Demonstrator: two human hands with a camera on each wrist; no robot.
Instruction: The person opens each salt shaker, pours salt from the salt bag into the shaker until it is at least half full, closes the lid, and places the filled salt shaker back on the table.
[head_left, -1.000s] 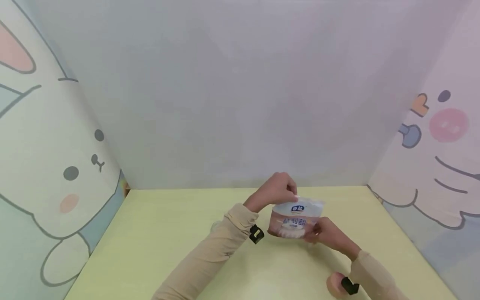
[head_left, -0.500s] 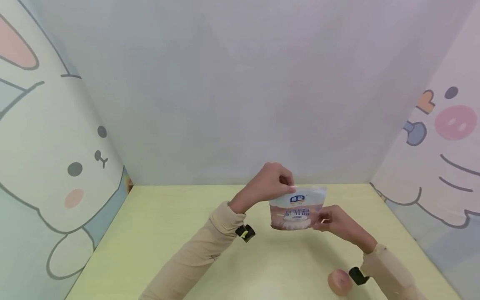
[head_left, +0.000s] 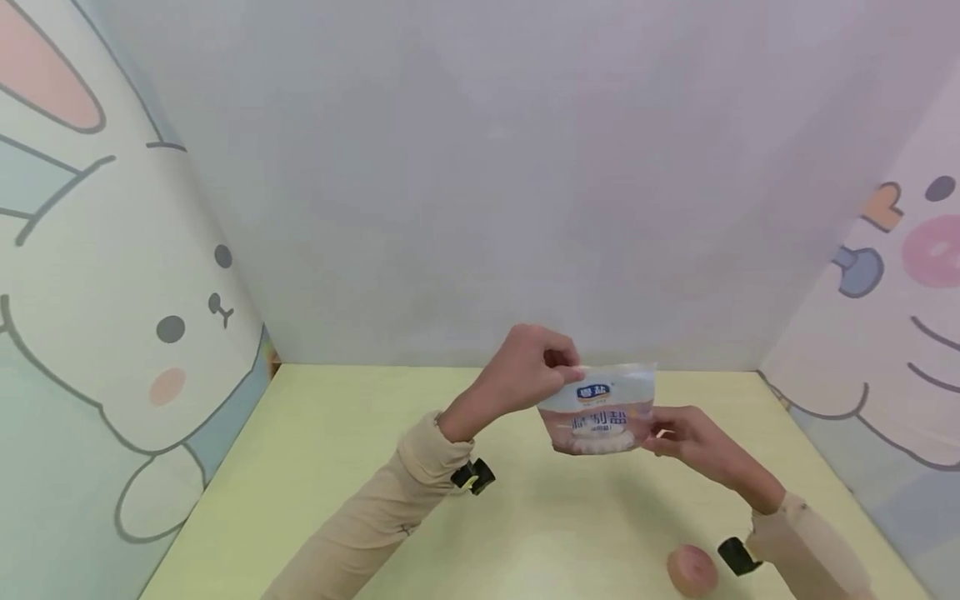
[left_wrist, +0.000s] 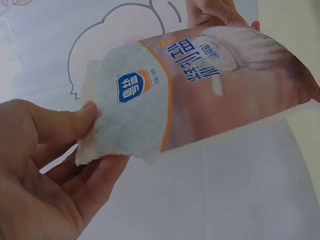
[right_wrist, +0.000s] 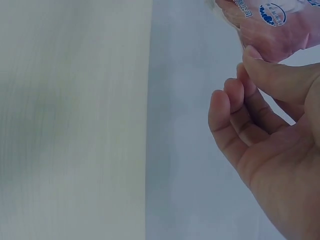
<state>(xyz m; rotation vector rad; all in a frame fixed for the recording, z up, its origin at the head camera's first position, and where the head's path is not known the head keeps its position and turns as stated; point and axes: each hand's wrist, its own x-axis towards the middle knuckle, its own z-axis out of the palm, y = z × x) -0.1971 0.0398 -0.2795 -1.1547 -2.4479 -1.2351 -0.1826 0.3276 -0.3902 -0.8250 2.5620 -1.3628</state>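
Observation:
A salt bag (head_left: 597,417) with a white top and a pinkish-brown lower part hangs above the table, its printed front facing the head camera. My left hand (head_left: 528,367) pinches its upper left corner. In the left wrist view the thumb of the left hand (left_wrist: 55,155) lies over the white end, whose edge looks ragged. At the lower right corner, my right hand (head_left: 693,446) pinches the bag between thumb and index finger. The right wrist view shows the other fingers of the right hand (right_wrist: 270,120) loosely curled below the bag's corner (right_wrist: 272,35).
On the pale yellow table (head_left: 345,433), a round pink object (head_left: 692,571) lies near the front right, beside the right wrist's black camera (head_left: 739,556). A grey wall (head_left: 480,208) stands behind the table. Cartoon-printed panels flank both sides.
The bag has risen a little and is spread flatter toward the camera. My right hand has shifted outward along its lower right corner. The head view has turned slightly left.

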